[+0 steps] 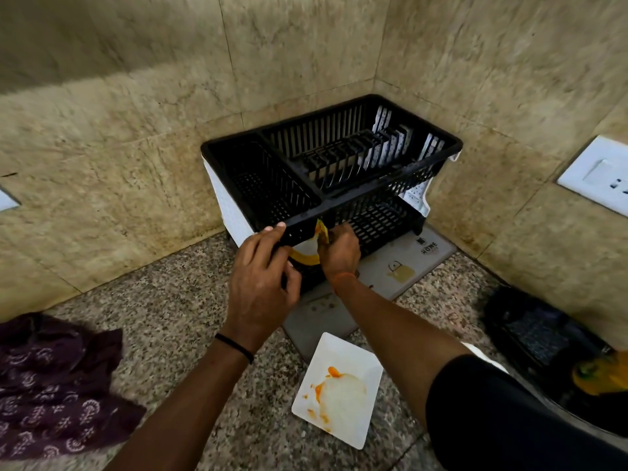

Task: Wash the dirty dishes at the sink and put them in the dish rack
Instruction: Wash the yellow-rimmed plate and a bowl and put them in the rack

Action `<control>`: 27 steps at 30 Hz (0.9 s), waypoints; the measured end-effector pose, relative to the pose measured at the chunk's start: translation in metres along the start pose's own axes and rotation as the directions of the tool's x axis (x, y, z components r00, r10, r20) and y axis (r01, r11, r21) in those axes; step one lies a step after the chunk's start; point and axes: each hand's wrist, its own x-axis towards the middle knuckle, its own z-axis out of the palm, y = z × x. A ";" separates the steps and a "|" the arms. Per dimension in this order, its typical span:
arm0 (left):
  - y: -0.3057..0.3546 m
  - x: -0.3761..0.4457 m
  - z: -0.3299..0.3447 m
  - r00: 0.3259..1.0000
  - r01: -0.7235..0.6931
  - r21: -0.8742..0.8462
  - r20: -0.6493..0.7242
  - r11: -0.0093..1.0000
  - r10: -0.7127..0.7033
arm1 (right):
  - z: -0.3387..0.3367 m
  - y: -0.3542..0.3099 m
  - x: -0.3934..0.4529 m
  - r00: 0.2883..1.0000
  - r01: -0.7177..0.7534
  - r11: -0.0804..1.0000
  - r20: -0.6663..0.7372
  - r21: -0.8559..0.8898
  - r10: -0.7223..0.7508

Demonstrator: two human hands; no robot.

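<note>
A black two-tier dish rack (pixel 339 154) stands in the corner of the counter. My left hand (pixel 261 280) grips the front rim of its upper tier. My right hand (pixel 339 249) reaches into the lower tier, closed on a small yellow-green piece that looks like a sponge (pixel 322 231). A white dish with a yellow rim (pixel 303 257) shows between my hands at the lower tier, mostly hidden. A white rectangular plate (pixel 343 396) with orange stains lies flat on the counter below my right forearm.
A grey drying mat (pixel 401 266) lies under the rack. The sink (pixel 550 338) at the right holds dark items and something yellow. A purple patterned cloth (pixel 51 385) is bunched at the left. A white wall socket (pixel 601 175) is on the right wall.
</note>
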 end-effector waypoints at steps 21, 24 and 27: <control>0.002 0.001 0.004 1.000 -0.007 0.049 0.008 0.999 0.007 | 0.006 0.029 0.043 0.767 -0.503 0.448 0.143 0.739 0.626; 0.003 0.003 0.006 1.000 -0.007 0.054 -0.008 0.998 0.007 | 0.001 0.034 0.047 0.786 -0.531 0.485 0.191 0.695 0.588; 0.005 0.004 0.006 1.000 -0.012 0.060 -0.020 0.998 0.013 | 0.008 0.047 0.042 0.883 -0.446 0.701 0.144 0.557 0.447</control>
